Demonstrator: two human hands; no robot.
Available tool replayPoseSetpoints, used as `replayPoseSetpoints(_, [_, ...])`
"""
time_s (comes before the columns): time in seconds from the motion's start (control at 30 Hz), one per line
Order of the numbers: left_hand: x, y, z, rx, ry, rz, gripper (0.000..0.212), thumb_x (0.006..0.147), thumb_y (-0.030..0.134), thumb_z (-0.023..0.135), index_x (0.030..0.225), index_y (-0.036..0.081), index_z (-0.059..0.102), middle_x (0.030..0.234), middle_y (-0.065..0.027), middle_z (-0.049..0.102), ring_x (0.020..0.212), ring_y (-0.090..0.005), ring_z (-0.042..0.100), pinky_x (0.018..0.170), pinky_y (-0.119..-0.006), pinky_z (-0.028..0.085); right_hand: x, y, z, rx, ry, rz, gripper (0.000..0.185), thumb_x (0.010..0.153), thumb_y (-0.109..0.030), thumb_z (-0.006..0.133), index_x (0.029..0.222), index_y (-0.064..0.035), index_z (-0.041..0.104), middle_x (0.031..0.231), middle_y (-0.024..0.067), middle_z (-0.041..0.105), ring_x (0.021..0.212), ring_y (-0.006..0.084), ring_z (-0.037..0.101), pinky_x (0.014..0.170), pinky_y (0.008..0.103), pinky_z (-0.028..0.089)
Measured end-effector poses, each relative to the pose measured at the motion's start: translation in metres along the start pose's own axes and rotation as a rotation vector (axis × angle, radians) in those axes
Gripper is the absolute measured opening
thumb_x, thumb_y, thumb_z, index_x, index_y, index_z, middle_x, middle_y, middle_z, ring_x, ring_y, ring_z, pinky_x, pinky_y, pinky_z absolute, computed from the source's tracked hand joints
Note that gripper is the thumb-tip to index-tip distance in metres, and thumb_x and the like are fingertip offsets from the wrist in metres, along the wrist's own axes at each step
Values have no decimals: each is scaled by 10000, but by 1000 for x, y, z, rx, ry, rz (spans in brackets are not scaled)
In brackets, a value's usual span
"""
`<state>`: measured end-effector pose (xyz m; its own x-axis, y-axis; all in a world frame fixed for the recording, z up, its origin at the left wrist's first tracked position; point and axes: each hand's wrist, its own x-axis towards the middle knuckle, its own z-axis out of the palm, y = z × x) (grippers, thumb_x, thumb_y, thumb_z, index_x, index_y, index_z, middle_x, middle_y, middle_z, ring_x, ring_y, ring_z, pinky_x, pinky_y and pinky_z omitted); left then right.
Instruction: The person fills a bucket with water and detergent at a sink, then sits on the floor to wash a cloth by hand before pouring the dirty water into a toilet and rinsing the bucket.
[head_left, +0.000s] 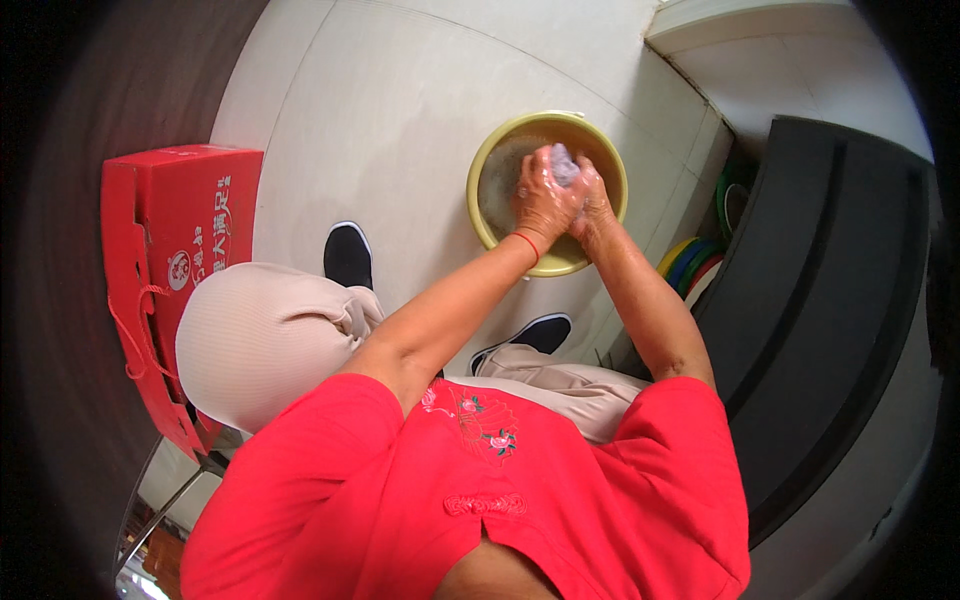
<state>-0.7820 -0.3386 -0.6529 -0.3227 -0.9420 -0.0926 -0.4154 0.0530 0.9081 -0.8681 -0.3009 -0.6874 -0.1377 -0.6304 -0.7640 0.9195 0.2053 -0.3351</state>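
A yellow plastic bucket (480, 225) stands on the tiled floor, with cloudy, sudsy water (499, 187) in it. Over its mouth my left hand (544, 191) and my right hand (591, 196) press together around a wet, bunched greyish-lilac cloth (564, 166). Both hands are wet and dotted with suds. The cloth's upper part pokes out between my fingers; the rest is hidden by my hands. A thin red cord (529, 247) circles my left wrist.
A red cardboard gift box (187, 225) with printed writing and a cord handle stands at left. Dark grey furniture (810, 300) runs along the right, with round colourful objects (694, 262) beside it. My dark shoes (349, 255) flank the space before me on pale tiles (390, 112).
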Motion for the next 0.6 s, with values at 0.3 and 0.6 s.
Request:
replayPoseSetpoints(0.3, [-8,18,-11,150,-144,227,326,713,254,604,975,87,504,927,-141,499,851,-318,539,694,-399,481,10,10,-52,-1849,109,-685,171,821,-233,445,940,-153,538,891,27,507,908,201,483,734,325,412])
replayPoseSetpoints(0.6, [-3,26,-25,79,-264,275,260,655,187,623,859,70,512,864,-121,481,846,-304,536,650,-415,489,-19,-11,-33,-1061,225,-264,181,832,-215,429,939,-123,542,922,51,522,912,214,499,742,334,429])
